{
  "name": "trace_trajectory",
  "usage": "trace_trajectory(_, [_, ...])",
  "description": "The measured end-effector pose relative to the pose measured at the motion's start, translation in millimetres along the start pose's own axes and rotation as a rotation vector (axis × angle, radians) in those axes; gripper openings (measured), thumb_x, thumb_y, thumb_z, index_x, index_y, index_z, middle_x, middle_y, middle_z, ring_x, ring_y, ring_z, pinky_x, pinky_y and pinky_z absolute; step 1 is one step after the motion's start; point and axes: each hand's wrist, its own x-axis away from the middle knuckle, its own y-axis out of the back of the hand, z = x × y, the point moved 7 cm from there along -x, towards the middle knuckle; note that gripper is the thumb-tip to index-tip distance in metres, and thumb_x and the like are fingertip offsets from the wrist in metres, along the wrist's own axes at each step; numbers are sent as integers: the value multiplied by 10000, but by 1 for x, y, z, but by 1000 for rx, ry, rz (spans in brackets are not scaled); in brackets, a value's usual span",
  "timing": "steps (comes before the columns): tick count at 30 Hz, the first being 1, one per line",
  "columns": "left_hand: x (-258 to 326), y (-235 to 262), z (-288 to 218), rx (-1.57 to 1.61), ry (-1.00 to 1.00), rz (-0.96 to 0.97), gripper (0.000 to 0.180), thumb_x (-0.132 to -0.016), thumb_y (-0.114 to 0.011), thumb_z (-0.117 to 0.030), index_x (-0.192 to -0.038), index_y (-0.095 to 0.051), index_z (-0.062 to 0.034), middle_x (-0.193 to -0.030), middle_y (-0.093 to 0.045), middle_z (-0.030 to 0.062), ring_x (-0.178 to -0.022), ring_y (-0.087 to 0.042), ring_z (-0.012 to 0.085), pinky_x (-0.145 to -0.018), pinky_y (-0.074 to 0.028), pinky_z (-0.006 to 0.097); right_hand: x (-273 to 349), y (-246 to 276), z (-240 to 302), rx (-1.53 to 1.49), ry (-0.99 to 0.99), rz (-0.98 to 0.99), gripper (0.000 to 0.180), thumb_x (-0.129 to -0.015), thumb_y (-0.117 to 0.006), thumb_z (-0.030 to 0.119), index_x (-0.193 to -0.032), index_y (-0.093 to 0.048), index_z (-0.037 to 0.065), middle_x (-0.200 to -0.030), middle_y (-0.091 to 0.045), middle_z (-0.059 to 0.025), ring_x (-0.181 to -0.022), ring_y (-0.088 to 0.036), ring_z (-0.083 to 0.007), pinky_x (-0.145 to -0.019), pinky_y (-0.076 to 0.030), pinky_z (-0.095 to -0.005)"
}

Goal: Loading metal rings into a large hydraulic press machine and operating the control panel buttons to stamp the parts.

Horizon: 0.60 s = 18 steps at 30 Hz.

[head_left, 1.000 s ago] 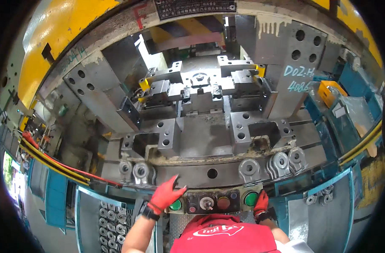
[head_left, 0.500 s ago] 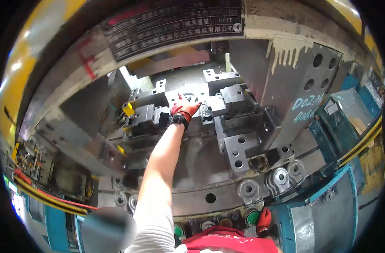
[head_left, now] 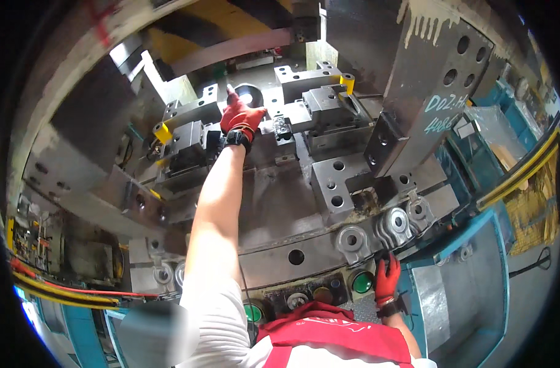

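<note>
Deep inside the press, the left hand (head_left: 240,115) in its red glove is stretched far forward over the lower die block (head_left: 274,184), its fingers spread open and laid beside a round shiny ring-shaped part (head_left: 248,95) seated in the centre of the die; whether the fingertips actually touch it cannot be told. This part lies straight ahead of the person and well away from the body, so the left hand is by far the nearer. The right hand (head_left: 387,281), also red-gloved, is kept low at the near edge, fingers loosely open beside a green round push button (head_left: 362,283) on the control strip. Chalk-like pale handwriting is seen on the dark steel column (head_left: 439,80) at upper right. Small yellow caps (head_left: 163,132) are fitted on the die's left and right sides, and clear plastic packaging (head_left: 488,122) is lying further right
</note>
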Motion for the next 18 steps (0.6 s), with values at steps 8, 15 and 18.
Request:
trace_trajectory(8, [163,64,24,405,-511,-187,1030,-597,-772,-355,-1369,-191,0,-1129,-532,229,-1033,-541,348,-858,-445,389,-46,-64,46,337,409,240,772,-727,-669,398,-1293,-354,-21,-1171,-472,-264,-1086,-438,-397,-937,-344,-451])
trace_trajectory(15, [360,30,135,384,-135,234,1024,-603,-750,-362,-1384,-178,-29,-1163,-513,236,-1068,-519,372,-875,-432,398,-49,-89,69,696,485,434,1018,-603,-709,532,-1336,-271,-23,-1058,-521,-273,-932,-530,-412,-784,-432,-462])
trace_trajectory(18, [393,3,206,275,107,265,1052,-600,-742,-395,-1394,-150,-40,-1158,-500,263,-1052,-518,389,-861,-434,415,-42,-96,75,815,442,548,1097,-543,-736,529,-1358,-231,-3,-1030,-527,-269,-888,-546,-403,-743,-444,-462])
